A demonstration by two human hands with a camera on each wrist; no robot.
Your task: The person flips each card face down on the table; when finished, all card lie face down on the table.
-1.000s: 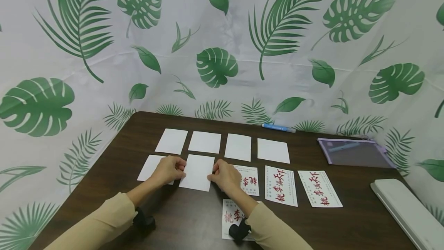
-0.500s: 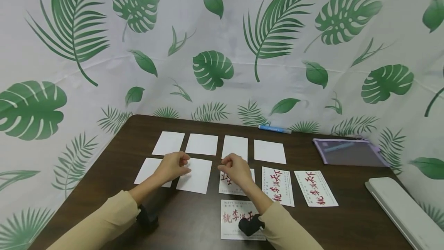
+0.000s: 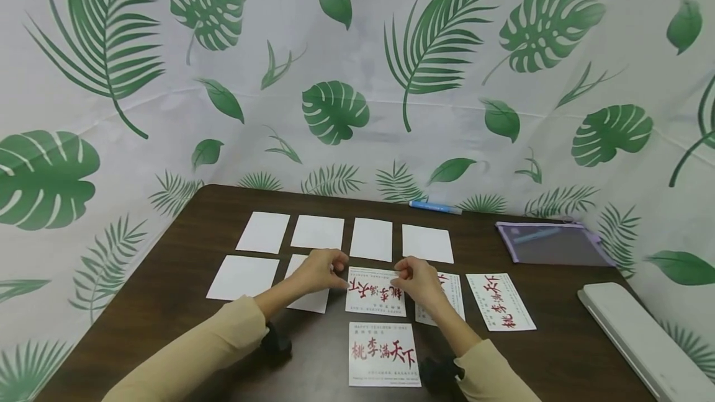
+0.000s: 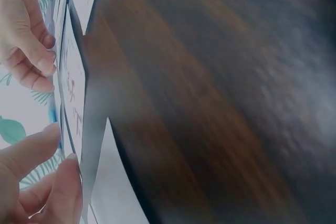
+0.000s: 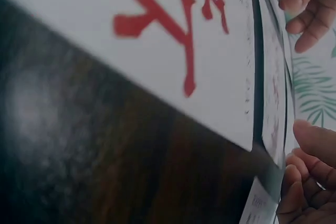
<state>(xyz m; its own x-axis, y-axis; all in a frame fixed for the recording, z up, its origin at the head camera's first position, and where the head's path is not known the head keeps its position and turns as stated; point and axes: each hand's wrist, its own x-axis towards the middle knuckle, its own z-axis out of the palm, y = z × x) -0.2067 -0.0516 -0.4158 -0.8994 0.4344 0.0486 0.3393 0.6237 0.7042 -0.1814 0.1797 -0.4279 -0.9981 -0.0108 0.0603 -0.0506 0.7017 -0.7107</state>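
Printed card with red characters on dark tabletop, left hand pinching its left edge, right hand pinching its right edge, fingers of both curled onto card, six blank white cards behind and left of it, second printed card just in front

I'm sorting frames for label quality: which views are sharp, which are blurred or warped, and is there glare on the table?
Head view: sharp and evenly lit, wide-angle bending at the edges, the printed card between both hands readable. Left wrist view: heavily smeared, the dark table streaked with a pale sheen, the left hand soft. Right wrist view: blurred up close, red characters on the nearest card fuzzy, a dull glare patch on the wood at left.
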